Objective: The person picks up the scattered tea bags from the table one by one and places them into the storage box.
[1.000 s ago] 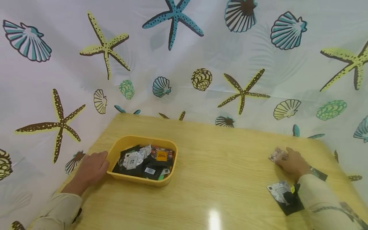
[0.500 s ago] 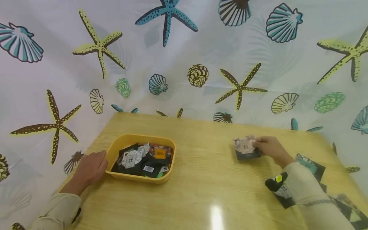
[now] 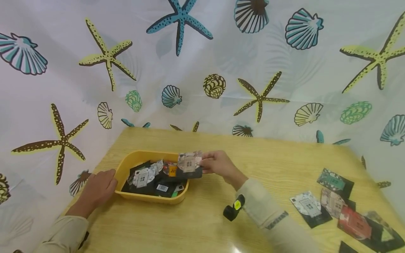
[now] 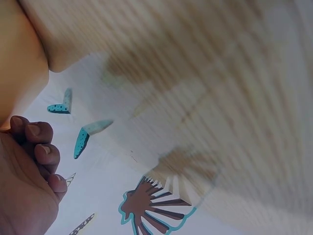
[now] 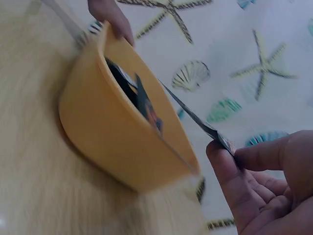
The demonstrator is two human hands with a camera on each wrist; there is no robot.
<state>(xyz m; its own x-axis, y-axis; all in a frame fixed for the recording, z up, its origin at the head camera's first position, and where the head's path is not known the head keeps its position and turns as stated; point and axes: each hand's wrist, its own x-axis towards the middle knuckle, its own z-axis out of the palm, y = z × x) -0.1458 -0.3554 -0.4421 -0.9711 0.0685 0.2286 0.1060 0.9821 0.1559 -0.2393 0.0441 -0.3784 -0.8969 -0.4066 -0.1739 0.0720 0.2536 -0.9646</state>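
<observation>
My right hand [image 3: 219, 165] pinches a flat square sachet [image 3: 190, 163], black with a pale floral label, between thumb and fingers. The sachet hangs over the right rim of a yellow plastic bin [image 3: 152, 199]. Inside that bin lie several black sachets [image 3: 142, 177] with white, orange and barcode labels. My left hand [image 3: 99, 188] holds the bin's left rim, its fingers curled in the left wrist view. Edge-on in the right wrist view, the pinched sachet [image 5: 195, 117] is above the bin's opening, apart from the sachets inside.
Several sachets lie loosely on the right of the wooden table [image 3: 253, 211], among them a red one [image 3: 354, 223], a green-labelled one [image 3: 333, 181] and a white-labelled one [image 3: 308, 207]. A white curtain [image 3: 190, 70] with starfish and shells borders the table's back and sides.
My right hand has lifted a sachet from the table's right side and carried it left to the bin. My left hand has stayed at the rim.
</observation>
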